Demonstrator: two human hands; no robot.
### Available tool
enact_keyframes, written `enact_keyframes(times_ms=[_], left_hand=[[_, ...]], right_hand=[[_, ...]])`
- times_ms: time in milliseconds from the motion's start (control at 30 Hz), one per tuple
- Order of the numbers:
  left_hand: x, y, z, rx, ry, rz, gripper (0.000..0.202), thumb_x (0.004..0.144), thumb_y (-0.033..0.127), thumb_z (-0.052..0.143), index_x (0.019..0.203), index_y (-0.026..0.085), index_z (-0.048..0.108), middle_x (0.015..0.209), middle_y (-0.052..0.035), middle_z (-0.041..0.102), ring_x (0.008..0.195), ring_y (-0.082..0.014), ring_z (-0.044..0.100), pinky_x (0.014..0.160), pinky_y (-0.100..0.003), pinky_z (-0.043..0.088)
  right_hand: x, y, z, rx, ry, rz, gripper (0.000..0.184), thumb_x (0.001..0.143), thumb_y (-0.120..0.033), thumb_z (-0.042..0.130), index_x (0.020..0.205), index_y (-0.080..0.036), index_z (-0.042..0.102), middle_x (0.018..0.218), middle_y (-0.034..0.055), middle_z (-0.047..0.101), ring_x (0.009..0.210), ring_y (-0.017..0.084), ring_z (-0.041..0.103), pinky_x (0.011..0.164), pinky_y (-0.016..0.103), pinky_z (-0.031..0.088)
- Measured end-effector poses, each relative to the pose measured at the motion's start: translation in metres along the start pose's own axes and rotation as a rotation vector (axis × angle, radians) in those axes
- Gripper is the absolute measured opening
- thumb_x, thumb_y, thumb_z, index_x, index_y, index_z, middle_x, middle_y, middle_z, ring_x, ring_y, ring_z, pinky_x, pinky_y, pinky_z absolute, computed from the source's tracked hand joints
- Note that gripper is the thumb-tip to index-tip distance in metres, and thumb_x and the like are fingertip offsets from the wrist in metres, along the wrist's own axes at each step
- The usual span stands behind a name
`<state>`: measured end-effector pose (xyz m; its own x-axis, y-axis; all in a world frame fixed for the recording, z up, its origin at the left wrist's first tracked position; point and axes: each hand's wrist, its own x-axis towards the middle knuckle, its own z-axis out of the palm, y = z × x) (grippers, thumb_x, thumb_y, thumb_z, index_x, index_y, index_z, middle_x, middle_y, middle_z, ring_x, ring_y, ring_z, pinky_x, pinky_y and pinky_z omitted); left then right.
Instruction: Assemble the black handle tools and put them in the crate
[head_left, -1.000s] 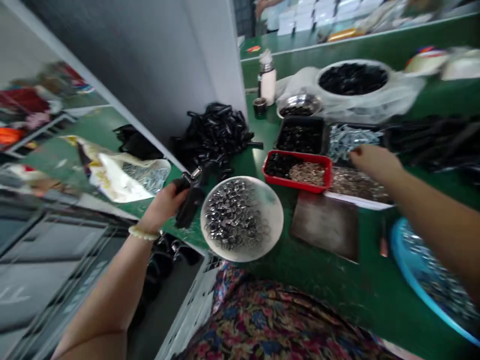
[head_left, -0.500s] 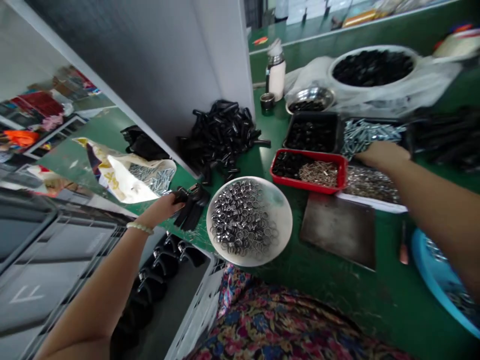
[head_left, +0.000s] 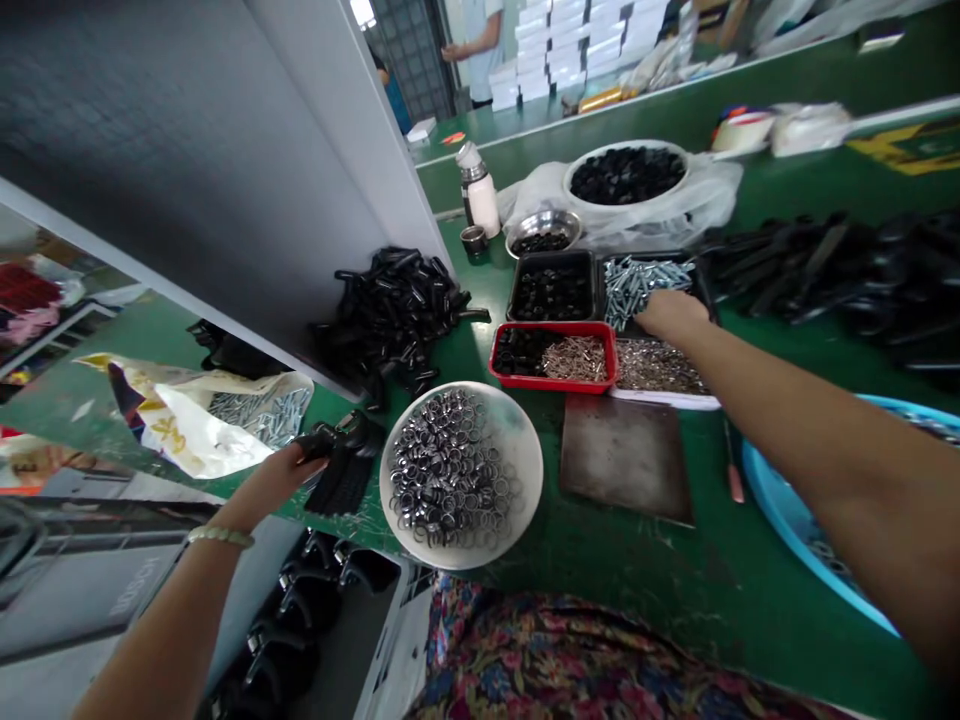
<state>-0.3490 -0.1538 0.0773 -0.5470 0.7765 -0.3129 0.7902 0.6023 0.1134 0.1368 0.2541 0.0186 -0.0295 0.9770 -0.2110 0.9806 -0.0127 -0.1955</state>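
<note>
My left hand [head_left: 276,474] is closed on a black handle part [head_left: 341,465] that lies on the green table's [head_left: 675,570] left edge, beside a white bowl of metal rings [head_left: 517,440]. My right hand [head_left: 673,314] reaches across to the far trays. Its fingers curl down at the edge of a black tray of silver screws [head_left: 637,278], just above a tray of small metal parts [head_left: 656,366]. What the right fingers hold is hidden.
A red tray [head_left: 555,355], a black tray [head_left: 551,290], a pile of black handles [head_left: 390,310], a metal plate [head_left: 626,455] and a blue basin [head_left: 787,500] surround the bowl. A crate of black parts [head_left: 300,610] stands below left. A person [head_left: 472,40] is at the back.
My left hand has lowered the black handle part from upright down onto the table edge. My right hand stays at the screw tray. The view has swung a little.
</note>
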Motion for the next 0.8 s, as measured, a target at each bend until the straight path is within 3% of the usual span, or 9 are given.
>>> enact_keyframes(times_ms=[133,267,333,400,467,500,600,700,800], left_hand=[[-0.006,0.013,0.002,0.055,0.013,0.04,0.032,0.073,0.045,0.051,0.083,0.017,0.061,0.074,-0.004,0.066,0.074,-0.0239,0.062,0.069,-0.032,0.048],[-0.011,0.008,0.0,0.098,-0.02,-0.005,0.031,0.075,0.041,0.054,0.088,0.015,0.062,0.08,-0.0065,0.069,0.078,-0.0237,0.063,0.07,-0.03,0.048],[-0.015,0.01,-0.011,0.146,-0.05,-0.005,0.036,0.074,0.042,0.058,0.095,0.014,0.063,0.082,-0.0069,0.07,0.079,-0.0255,0.064,0.071,-0.031,0.048],[-0.014,0.029,-0.03,0.189,0.037,0.052,0.045,0.072,0.046,0.063,0.103,0.014,0.063,0.085,-0.0073,0.071,0.084,-0.0295,0.064,0.076,-0.035,0.048],[-0.005,0.076,-0.047,0.178,0.289,0.204,0.046,0.078,0.049,0.058,0.111,0.016,0.063,0.096,-0.0076,0.071,0.097,-0.0312,0.063,0.086,-0.039,0.047],[0.002,0.11,-0.052,0.104,0.344,0.333,0.043,0.085,0.046,0.052,0.116,0.017,0.061,0.105,-0.0069,0.07,0.101,-0.028,0.062,0.091,-0.038,0.046],[0.038,0.239,-0.05,-0.007,0.192,0.701,0.035,0.09,0.039,0.049,0.113,0.017,0.065,0.112,-0.0075,0.069,0.103,-0.0218,0.063,0.094,-0.032,0.045],[0.091,0.357,-0.026,0.095,0.137,0.695,0.028,0.091,0.03,0.05,0.107,0.012,0.067,0.11,-0.014,0.069,0.105,-0.0232,0.063,0.094,-0.032,0.046],[0.135,0.425,0.003,0.101,0.106,0.671,0.026,0.088,0.016,0.052,0.111,0.01,0.065,0.115,-0.0185,0.067,0.111,-0.0243,0.062,0.096,-0.034,0.045]], right_hand=[[-0.002,-0.005,0.002,-0.011,0.002,0.02,0.052,0.089,-0.034,0.052,0.124,0.004,0.058,0.123,0.0347,0.055,0.113,0.035,0.056,0.078,0.04,0.041],[-0.004,-0.006,0.0,0.012,0.01,0.03,0.052,0.088,-0.034,0.054,0.123,0.004,0.059,0.121,0.0345,0.057,0.112,0.037,0.057,0.079,0.041,0.041],[-0.009,-0.002,-0.004,0.042,0.04,0.005,0.049,0.086,-0.031,0.055,0.12,0.004,0.061,0.117,0.0341,0.058,0.109,0.035,0.059,0.077,0.04,0.041],[-0.015,0.002,-0.01,0.076,0.098,-0.019,0.046,0.086,-0.029,0.054,0.118,0.004,0.061,0.112,0.0326,0.061,0.105,0.033,0.061,0.074,0.038,0.04],[-0.022,0.005,-0.016,0.114,0.18,-0.059,0.044,0.086,-0.027,0.051,0.118,0.002,0.06,0.109,0.03,0.063,0.1,0.031,0.062,0.073,0.037,0.039],[-0.027,0.005,-0.019,0.131,0.224,-0.084,0.041,0.086,-0.026,0.05,0.117,0.0,0.06,0.109,0.0283,0.063,0.099,0.03,0.062,0.073,0.036,0.04],[-0.047,0.003,-0.025,0.183,0.364,-0.166,0.031,0.085,-0.022,0.05,0.11,-0.008,0.061,0.107,0.0207,0.065,0.095,0.026,0.062,0.075,0.034,0.042],[-0.083,0.007,-0.026,0.351,0.526,-0.262,0.022,0.08,-0.02,0.055,0.099,-0.014,0.063,0.093,0.0128,0.068,0.084,0.024,0.063,0.074,0.033,0.045],[-0.13,0.023,-0.017,0.526,0.619,-0.336,0.018,0.078,-0.023,0.058,0.094,-0.018,0.064,0.085,0.0079,0.067,0.075,0.022,0.063,0.07,0.033,0.048]])
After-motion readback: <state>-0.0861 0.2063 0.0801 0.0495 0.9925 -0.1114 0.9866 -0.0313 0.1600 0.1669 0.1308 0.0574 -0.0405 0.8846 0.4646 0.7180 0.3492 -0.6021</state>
